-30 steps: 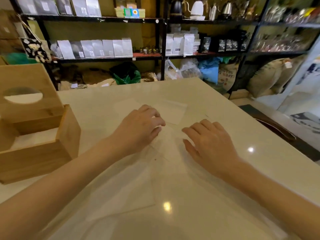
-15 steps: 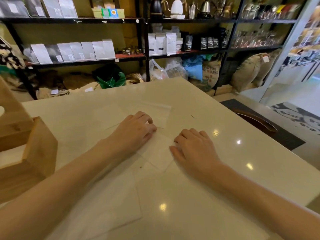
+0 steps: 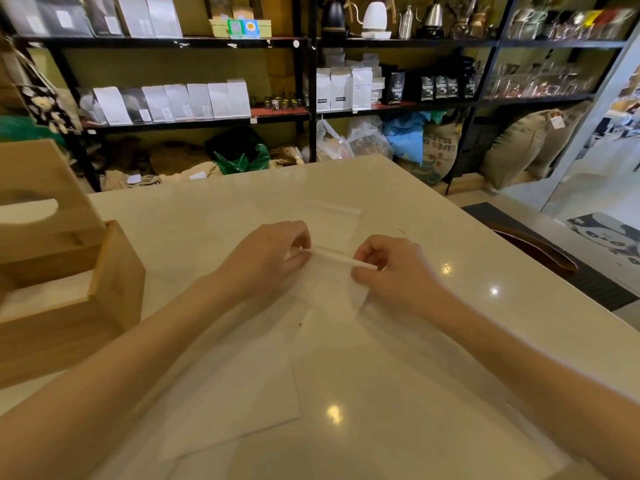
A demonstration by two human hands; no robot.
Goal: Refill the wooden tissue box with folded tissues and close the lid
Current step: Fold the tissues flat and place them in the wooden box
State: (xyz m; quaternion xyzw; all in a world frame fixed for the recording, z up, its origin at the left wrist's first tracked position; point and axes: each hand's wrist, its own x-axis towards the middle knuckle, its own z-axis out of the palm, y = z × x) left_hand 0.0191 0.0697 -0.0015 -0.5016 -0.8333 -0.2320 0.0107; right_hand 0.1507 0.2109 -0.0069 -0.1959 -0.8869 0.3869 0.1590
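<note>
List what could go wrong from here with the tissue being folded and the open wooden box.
1. Both the left hand and right hand pinch the thin tissue by its raised fold; pulling apart may tear it.
2. Loose tissues lie flat under the forearms; an arm sweep may crease or drag them.
3. The wooden tissue box sits at the table's left, its lid up; a reach could knock it.

At nine o'clock the box (image 3: 69, 306) and its raised lid (image 3: 45, 188) block the bench's (image 3: 433, 358) left edge. Tissues (image 3: 242, 393) lie flat at six. Bare bench runs from twelve round to three, past both hands.
</note>
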